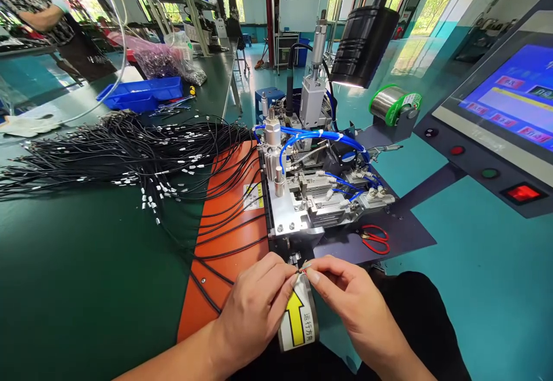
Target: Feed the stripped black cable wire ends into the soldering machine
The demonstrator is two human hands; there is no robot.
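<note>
Red wire tip [304,271], mostly hidden, sits in the pinched grip of left hand [261,297] and right hand [351,295].

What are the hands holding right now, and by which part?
Left hand and right hand pinch a thin cable, apparently near its end; exact grip hidden.

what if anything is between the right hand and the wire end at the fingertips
Nothing visible: the right hand and left hand meet at the thin wire end with their fingertips; the yellow-arrow label shows below that end, not over it.
</note>
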